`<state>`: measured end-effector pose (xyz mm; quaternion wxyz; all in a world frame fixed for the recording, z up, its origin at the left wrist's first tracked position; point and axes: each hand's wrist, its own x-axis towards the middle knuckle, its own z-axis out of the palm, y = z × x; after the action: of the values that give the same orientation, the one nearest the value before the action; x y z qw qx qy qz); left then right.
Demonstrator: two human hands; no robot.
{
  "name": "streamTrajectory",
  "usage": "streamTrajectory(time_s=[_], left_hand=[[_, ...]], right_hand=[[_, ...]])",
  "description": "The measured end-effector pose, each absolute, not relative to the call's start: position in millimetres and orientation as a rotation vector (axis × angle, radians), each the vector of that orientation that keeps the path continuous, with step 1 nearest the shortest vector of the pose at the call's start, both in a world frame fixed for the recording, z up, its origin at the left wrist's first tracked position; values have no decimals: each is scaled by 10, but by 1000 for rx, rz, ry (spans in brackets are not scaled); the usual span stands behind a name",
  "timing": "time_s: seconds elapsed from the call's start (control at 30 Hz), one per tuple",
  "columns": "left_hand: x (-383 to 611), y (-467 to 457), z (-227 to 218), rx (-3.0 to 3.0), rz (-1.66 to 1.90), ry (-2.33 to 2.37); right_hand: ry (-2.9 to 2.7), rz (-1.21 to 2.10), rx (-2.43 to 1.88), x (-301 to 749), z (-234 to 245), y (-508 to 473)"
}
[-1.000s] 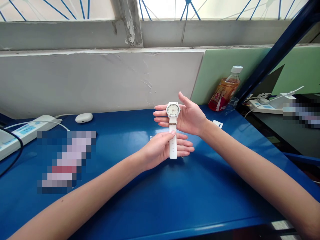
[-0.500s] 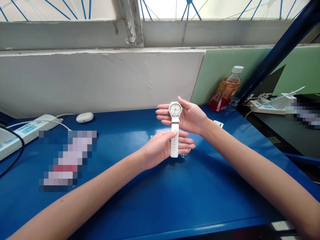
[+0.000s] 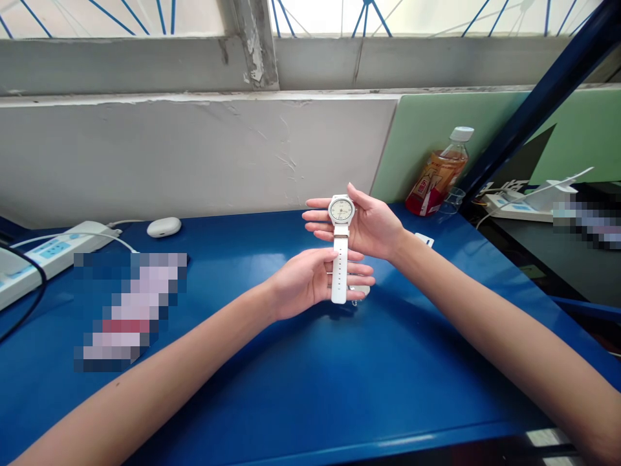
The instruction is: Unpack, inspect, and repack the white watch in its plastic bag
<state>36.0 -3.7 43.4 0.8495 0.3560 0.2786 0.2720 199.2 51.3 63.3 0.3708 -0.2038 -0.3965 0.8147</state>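
A white wristwatch (image 3: 340, 241) with a pale round dial hangs upright above the blue table (image 3: 301, 382). My right hand (image 3: 365, 224) holds the watch's case, thumb on its right edge and fingers behind it. My left hand (image 3: 313, 278) grips the lower strap, thumb on the front and fingers stretched out behind. A small white object lies on the table just below the strap's end, mostly hidden.
An orange drink bottle (image 3: 436, 173) stands at the back right by a green panel. A white earbud case (image 3: 163, 226) and a power strip (image 3: 43, 255) lie at the back left. A blurred patch covers something at left. A small white card (image 3: 424, 239) lies behind my right wrist.
Both hands and the watch shifted slightly right and up. My left thumb's grip on the strap stays the same.
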Motion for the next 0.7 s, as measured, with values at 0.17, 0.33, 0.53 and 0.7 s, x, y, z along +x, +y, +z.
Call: streamTrajectory(time_s=[0.17, 0.33, 0.53, 0.7], left_hand=[[379, -44, 444, 795, 615, 670], [387, -42, 470, 802, 617, 727], [399, -73, 480, 810, 642, 734], [405, -78, 496, 804, 682, 781]], right_hand=[[-1057, 2101, -477, 2005, 640, 501], [-1094, 2090, -457, 2021, 630, 508], [-1048, 2108, -470, 2025, 629, 511], [-983, 2027, -542, 2032, 601, 548]])
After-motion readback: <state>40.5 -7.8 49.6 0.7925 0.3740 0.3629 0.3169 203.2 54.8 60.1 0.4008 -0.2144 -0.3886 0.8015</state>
